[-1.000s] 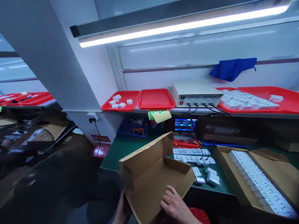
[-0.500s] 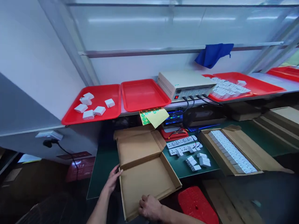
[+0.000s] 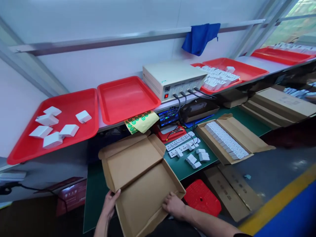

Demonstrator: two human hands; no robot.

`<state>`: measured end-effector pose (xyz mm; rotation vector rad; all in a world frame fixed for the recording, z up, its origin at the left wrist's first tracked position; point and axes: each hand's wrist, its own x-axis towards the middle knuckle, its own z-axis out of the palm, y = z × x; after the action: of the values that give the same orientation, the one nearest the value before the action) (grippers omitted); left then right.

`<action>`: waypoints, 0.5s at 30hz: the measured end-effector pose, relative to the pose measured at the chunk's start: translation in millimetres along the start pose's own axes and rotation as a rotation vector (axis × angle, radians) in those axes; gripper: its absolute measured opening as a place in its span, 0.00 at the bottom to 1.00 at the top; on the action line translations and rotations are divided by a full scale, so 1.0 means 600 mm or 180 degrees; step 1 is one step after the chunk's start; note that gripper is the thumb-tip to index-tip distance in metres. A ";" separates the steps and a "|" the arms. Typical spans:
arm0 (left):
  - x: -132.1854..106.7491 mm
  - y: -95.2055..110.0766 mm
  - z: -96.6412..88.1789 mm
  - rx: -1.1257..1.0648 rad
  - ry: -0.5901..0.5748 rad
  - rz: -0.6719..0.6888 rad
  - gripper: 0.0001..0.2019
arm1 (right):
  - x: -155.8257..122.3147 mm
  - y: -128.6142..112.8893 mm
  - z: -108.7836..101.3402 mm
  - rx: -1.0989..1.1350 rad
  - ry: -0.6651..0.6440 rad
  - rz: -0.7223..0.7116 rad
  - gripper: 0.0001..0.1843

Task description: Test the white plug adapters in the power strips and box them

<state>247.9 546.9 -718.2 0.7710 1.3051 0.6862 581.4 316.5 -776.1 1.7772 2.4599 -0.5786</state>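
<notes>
An open, empty cardboard box point(image 3: 144, 194) lies on the green mat point(image 3: 95, 194) at the bench's front edge, its lid folded back. My left hand point(image 3: 110, 204) grips the box's left wall, fingers curled over the rim. My right hand point(image 3: 174, 205) holds the front right rim, fingers closed on the cardboard. White power strips point(image 3: 181, 146) and several loose white plug adapters point(image 3: 197, 158) lie just right of the box.
A second cardboard box point(image 3: 230, 138) filled with white adapters sits to the right. The shelf carries red trays point(image 3: 124, 98), one with white adapters point(image 3: 53, 126), and a beige tester point(image 3: 172, 77) with cables. A red stool point(image 3: 202, 197) stands below. Flat cartons point(image 3: 278, 105) are stacked far right.
The box went from tilted in the air to lying flat on the mat. My left hand slid along its left wall, my right hand moved to the front right rim. The view swung right.
</notes>
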 end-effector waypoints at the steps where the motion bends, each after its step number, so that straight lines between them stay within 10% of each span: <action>1: 0.001 0.006 -0.003 0.0026 0.0049 0.0006 0.35 | -0.010 0.022 -0.006 -0.0039 -0.0001 0.0130 0.03; 10: 0.093 0.121 0.097 0.0492 0.0340 0.0285 0.31 | 0.046 0.119 -0.067 -0.0058 0.0286 0.0671 0.05; 15: 0.131 0.145 0.167 0.1920 0.0998 0.1060 0.41 | 0.096 0.126 -0.082 0.0108 0.0379 0.0716 0.07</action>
<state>356.9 650.0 -682.6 1.4361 1.7209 0.6986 640.4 404.9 -765.5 2.1222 2.2871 -0.5126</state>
